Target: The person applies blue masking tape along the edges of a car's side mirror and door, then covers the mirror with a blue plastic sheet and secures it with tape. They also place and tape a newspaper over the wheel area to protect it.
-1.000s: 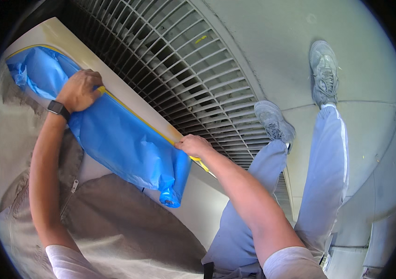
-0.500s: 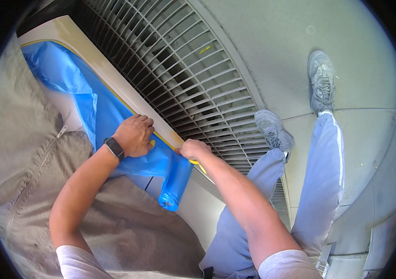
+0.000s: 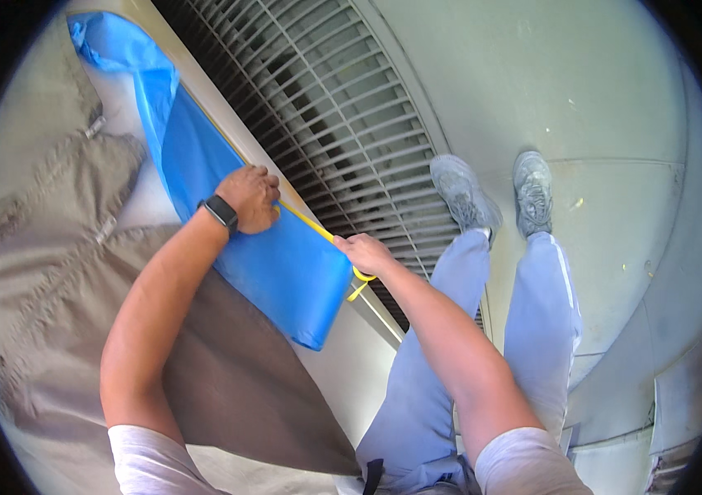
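A blue plastic sheet point(image 3: 202, 173) hangs down a cream panel, edged along its right side by yellow tape point(image 3: 306, 221). My left hand point(image 3: 250, 198), with a black watch on the wrist, is closed and presses on the sheet's taped edge. My right hand point(image 3: 363, 254) pinches the yellow tape at the sheet's lower right corner, where a loose end of tape curls off.
A slatted metal grille point(image 3: 343, 148) runs beside the taped edge. A brown and tan surface point(image 3: 54, 272) lies left of the sheet. My legs in light blue trousers and grey shoes point(image 3: 462, 194) stand on a pale concrete floor point(image 3: 615, 206).
My left hand has slid down along the taped edge from the sheet's far upper end toward my right hand. The view has shifted; my right hand stays at the lower corner.
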`<state>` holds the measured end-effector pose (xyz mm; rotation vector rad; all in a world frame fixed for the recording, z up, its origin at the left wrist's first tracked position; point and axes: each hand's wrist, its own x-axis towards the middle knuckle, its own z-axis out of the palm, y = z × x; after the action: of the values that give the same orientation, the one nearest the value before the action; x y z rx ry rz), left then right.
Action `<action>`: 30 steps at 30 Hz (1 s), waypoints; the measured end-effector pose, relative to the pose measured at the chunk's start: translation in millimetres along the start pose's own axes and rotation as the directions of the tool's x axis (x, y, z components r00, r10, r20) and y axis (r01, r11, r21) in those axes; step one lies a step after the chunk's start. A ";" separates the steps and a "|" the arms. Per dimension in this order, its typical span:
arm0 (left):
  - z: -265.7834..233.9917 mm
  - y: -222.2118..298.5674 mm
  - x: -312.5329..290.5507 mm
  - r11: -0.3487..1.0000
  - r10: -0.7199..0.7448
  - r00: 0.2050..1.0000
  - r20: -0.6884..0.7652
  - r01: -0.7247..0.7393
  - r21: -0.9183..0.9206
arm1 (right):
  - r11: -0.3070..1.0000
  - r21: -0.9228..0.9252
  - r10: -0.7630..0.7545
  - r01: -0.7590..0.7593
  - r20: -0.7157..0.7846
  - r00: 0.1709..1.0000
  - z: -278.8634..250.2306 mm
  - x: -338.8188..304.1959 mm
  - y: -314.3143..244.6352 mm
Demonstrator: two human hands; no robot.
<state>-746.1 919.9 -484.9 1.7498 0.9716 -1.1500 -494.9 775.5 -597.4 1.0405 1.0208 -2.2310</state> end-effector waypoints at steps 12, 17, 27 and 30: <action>7.7 34.6 -1.5 0.990 -0.075 0.995 -0.073 0.083 0.118 | 0.982 -0.179 0.086 -0.067 0.101 0.991 33.3 -51.1 152.9; 15.5 54.0 -7.8 0.979 -0.040 0.991 -0.129 0.065 0.191 | 0.973 -0.116 0.213 -0.199 0.115 0.970 61.6 -55.8 153.2; 14.9 87.5 -2.9 0.958 -0.214 0.977 0.003 0.209 0.194 | 0.963 -0.036 0.270 -0.268 0.118 0.956 74.7 -50.3 146.7; 15.8 95.6 -1.9 0.953 -0.235 0.972 -0.017 0.234 0.194 | 0.971 -0.045 0.238 -0.235 0.108 0.965 78.3 -45.7 151.3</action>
<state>-665.4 869.2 -467.0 1.8170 1.1185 -1.4426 -401.2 626.2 -591.6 0.9570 0.8337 -2.0478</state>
